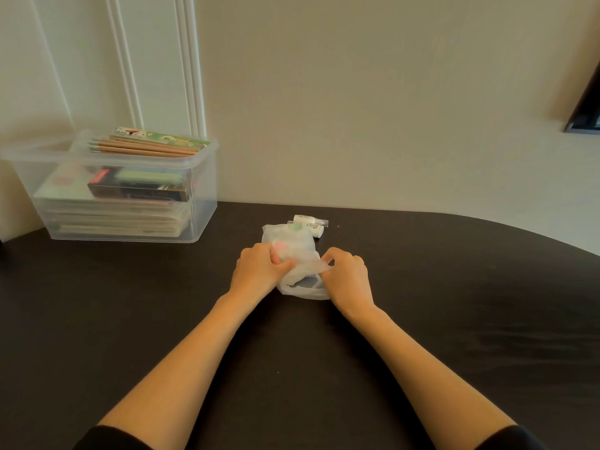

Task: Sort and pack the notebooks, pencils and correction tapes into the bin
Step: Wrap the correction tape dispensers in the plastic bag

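A thin white plastic bag [293, 243] lies on the dark table [454, 319], with pink and green items showing faintly through it. My left hand [258, 267] grips the bag's left side. My right hand [347, 274] pinches the bag's opening edge on the right. Two white correction tapes [310, 222] lie loose just behind the bag. At the far left stands a clear plastic bin [201, 203] holding stacked notebooks [120, 219], dark boxes and, on top, a bundle of wooden pencils [146, 149] beside a green pencil box.
The table ends at a cream wall right behind the bag and bin. A dark frame corner [584, 115] juts in at the upper right. White wall mouldings rise behind the bin.
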Tool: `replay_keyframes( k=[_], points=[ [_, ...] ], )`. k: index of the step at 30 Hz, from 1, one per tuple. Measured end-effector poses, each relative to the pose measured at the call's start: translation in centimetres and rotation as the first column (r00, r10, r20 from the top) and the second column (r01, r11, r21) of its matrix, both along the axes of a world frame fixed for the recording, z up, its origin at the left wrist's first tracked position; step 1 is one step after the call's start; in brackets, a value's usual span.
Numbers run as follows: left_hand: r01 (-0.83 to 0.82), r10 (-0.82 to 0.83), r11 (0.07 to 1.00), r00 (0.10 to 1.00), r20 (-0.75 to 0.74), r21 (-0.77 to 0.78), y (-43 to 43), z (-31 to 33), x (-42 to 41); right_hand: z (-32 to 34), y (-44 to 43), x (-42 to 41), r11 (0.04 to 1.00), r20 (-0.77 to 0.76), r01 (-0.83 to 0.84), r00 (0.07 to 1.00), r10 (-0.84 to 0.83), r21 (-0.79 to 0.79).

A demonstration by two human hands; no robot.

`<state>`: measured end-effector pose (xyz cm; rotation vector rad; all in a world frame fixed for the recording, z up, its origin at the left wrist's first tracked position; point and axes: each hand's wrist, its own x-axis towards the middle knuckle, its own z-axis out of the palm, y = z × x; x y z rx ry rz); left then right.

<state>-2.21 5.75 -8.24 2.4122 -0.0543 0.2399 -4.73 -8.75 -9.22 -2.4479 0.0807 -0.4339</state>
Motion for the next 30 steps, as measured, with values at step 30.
replay_keyframes(
  k=[30],
  points=[
    [-0.018, 0.012, 0.994, 0.998, -0.058, -0.107, 0.5, -0.3, 3.3, 0.7, 0.1, 4.5, 0.996, -0.054, -0.086, 0.995, 0.087, 0.015]
  ],
)
